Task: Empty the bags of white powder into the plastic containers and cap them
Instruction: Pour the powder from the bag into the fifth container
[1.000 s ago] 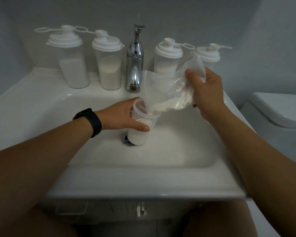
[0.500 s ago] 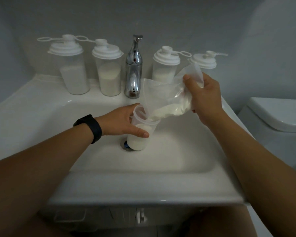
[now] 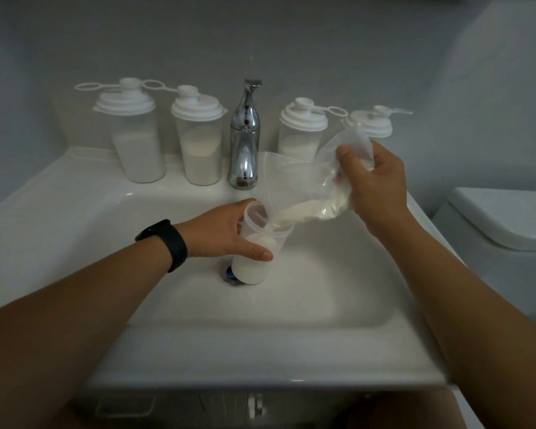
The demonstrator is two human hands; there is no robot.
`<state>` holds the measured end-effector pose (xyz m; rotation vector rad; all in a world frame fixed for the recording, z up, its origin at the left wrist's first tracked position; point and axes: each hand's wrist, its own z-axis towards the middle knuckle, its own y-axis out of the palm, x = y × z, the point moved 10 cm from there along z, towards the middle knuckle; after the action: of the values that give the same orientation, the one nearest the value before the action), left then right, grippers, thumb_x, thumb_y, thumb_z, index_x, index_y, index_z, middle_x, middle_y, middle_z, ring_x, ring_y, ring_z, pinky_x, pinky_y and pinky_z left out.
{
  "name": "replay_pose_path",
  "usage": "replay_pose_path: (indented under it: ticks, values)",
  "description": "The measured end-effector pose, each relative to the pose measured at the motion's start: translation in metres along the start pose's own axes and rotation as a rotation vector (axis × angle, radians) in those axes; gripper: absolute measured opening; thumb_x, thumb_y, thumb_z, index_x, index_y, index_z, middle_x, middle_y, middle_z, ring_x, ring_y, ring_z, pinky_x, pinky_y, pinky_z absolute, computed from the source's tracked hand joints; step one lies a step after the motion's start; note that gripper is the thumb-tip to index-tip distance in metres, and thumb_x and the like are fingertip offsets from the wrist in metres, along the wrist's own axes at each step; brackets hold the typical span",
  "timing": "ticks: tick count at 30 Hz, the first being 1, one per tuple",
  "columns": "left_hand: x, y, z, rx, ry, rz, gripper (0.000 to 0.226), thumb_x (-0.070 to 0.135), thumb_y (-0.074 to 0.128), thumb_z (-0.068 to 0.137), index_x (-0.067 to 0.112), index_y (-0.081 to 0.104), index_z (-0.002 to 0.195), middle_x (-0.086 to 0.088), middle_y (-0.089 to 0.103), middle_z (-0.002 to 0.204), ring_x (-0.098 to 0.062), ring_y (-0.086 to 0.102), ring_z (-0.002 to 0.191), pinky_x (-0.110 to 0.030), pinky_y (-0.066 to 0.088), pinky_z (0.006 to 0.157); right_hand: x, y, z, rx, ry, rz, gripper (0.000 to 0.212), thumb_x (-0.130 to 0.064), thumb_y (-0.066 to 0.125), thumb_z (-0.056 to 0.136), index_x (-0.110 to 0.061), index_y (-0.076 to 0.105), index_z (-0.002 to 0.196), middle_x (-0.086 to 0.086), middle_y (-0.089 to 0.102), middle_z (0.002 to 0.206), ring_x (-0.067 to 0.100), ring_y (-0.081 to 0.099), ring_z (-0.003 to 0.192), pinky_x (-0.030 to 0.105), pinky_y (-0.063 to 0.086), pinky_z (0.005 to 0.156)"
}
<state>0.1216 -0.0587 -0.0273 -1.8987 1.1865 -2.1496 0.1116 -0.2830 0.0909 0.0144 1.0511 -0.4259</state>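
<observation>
Powder point(image 3: 304, 210) lay white in the lower fold of a clear plastic bag point(image 3: 294, 184), which the right hand point(image 3: 375, 181) pinched at its upper end, fingers curled round the film, the bag's mouth tilted down into an open plastic container point(image 3: 254, 255). That container stood uncapped in the basin of the white sink point(image 3: 75, 212), over the drain, partly filled, and the left hand point(image 3: 226, 233) gripped it round its upper wall. A black wristband point(image 3: 164, 244) sat on the left wrist. Four capped containers point(image 3: 133, 137) holding powder stood along the back ledge, two on each side of the chrome tap point(image 3: 245, 140). No label, brand or writing was readable on any of them. A toilet point(image 3: 502, 224) stood to the right.
</observation>
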Motion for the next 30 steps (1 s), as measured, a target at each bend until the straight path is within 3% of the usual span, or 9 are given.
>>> replay_pose_path:
  ticks: [5, 11, 20, 30]
  values:
    - [0.0024, 0.0002, -0.0002, 0.003, 0.007, 0.010, 0.086, 0.043, 0.090, 0.061, 0.035, 0.052, 0.137, 0.019, 0.064, 0.131, 0.001, 0.061, 0.119, -0.017, 0.050, 0.097, -0.0002, 0.0014, -0.0006, -0.011, -0.016, -0.017, 0.017, -0.023, 0.066, 0.097, -0.008, 0.073, 0.093, -0.006, 0.070, 0.075, 0.011, 0.066, 0.072, 0.036, 0.057, 0.073]
    - [0.0000, -0.0001, -0.0005, 0.004, -0.004, 0.014, 0.071, 0.030, 0.093, 0.070, 0.045, 0.053, 0.126, 0.022, 0.065, 0.126, 0.005, 0.062, 0.115, -0.010, 0.050, 0.089, -0.0027, 0.0049, -0.0009, -0.057, -0.021, -0.015, 0.014, -0.024, 0.065, 0.098, -0.025, 0.069, 0.084, -0.019, 0.068, 0.068, 0.004, 0.064, 0.069, 0.025, 0.052, 0.068]
    - [0.0007, 0.0000, -0.0006, 0.006, 0.000, 0.024, 0.072, 0.032, 0.093, 0.069, 0.045, 0.053, 0.127, 0.023, 0.066, 0.125, 0.006, 0.062, 0.114, -0.012, 0.049, 0.090, -0.0070, 0.0069, -0.0026, -0.088, -0.023, -0.019, 0.017, -0.022, 0.065, 0.099, -0.025, 0.069, 0.082, -0.019, 0.067, 0.067, 0.001, 0.064, 0.067, 0.019, 0.051, 0.066]
    - [0.0022, 0.0014, -0.0008, -0.009, 0.005, 0.019, 0.076, 0.033, 0.093, 0.068, 0.040, 0.053, 0.133, 0.022, 0.067, 0.127, 0.003, 0.063, 0.116, -0.016, 0.050, 0.095, -0.0048, 0.0070, -0.0030, -0.081, -0.014, -0.026, 0.013, -0.023, 0.065, 0.098, -0.018, 0.071, 0.088, -0.015, 0.069, 0.069, 0.005, 0.066, 0.069, 0.025, 0.055, 0.068]
